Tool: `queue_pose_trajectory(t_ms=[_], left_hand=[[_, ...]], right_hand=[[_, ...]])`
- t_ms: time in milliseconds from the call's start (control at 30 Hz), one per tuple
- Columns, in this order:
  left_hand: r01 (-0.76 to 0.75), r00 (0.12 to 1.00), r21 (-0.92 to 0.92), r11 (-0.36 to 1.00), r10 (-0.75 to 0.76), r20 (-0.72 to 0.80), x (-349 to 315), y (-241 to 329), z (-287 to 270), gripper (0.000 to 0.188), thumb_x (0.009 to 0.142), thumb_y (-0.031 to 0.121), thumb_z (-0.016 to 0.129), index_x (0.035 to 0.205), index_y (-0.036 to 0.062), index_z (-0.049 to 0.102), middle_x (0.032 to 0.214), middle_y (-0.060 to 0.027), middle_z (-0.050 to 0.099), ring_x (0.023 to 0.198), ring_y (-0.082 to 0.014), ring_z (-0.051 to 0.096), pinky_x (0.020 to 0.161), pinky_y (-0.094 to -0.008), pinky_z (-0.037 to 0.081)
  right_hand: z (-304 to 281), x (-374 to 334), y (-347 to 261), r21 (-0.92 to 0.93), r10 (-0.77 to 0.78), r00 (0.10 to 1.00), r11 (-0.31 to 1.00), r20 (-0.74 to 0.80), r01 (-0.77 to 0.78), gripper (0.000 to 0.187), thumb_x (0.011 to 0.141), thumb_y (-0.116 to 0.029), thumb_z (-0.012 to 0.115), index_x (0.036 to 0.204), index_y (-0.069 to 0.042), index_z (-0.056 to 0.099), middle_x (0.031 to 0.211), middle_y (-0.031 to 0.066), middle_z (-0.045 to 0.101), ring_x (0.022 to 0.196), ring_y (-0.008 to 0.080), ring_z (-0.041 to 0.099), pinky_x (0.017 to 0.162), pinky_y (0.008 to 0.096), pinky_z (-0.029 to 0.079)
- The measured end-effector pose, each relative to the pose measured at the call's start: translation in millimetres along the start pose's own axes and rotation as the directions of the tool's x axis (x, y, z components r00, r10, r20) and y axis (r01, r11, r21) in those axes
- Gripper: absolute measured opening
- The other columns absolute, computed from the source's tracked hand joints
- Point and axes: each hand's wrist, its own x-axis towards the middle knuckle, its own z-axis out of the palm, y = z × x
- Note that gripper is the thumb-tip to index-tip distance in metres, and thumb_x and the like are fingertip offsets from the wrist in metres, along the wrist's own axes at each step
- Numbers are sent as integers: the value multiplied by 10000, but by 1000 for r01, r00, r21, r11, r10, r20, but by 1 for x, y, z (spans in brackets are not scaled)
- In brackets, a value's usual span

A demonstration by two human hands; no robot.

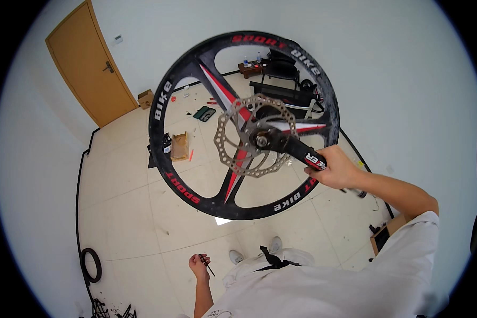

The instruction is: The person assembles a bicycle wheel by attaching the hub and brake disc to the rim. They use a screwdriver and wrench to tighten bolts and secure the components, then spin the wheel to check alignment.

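Note:
A black three-spoke bicycle wheel [221, 205] with red and white trim is held up before me. On its near side is a perforated metal disc brake rotor [229, 155]. A black bicycle fork [297, 148] runs from the hub toward the right, its near leg in front of the rotor. My right hand [336, 167] is closed round that fork, close to the wheel's rim; a silvery tube end shows beyond the hand. Low on the left, my left hand [199, 266] is closed on a thin dark tool [209, 267] pointing downward. Its exact kind is too small to tell.
An open green tool case [204, 113] and a cardboard piece [179, 147] lie on the tiled floor behind the wheel. A black chair [280, 68] stands by the far wall. A tyre [91, 265] leans at left; an open carton [388, 233] sits at right.

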Motion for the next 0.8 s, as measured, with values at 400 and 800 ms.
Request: queue_pose_trajectory(t_ms=[400, 800], left_hand=[[-24, 1000, 24, 999, 23, 13, 12, -25, -22, 189, 1029, 165, 404, 1066, -2, 484, 897, -144, 644, 673, -212, 643, 576, -313, 545], [-110, 988, -30, 993, 107, -109, -15, -18, -18, 193, 1029, 183, 422, 1077, 3, 476, 901, -141, 643, 677, -208, 642, 569, -312, 541]], right_hand=[[143, -13, -11, 838, 220, 930, 528, -293, 139, 254, 862, -82, 698, 667, 11, 565, 511, 31, 542, 386, 107, 514, 368, 274, 392], [133, 43, -58, 728, 399, 810, -376, -430, 572, 174, 857, -27, 572, 758, -81, 439, 494, 58, 393, 381, 191, 424, 445, 377, 423]])
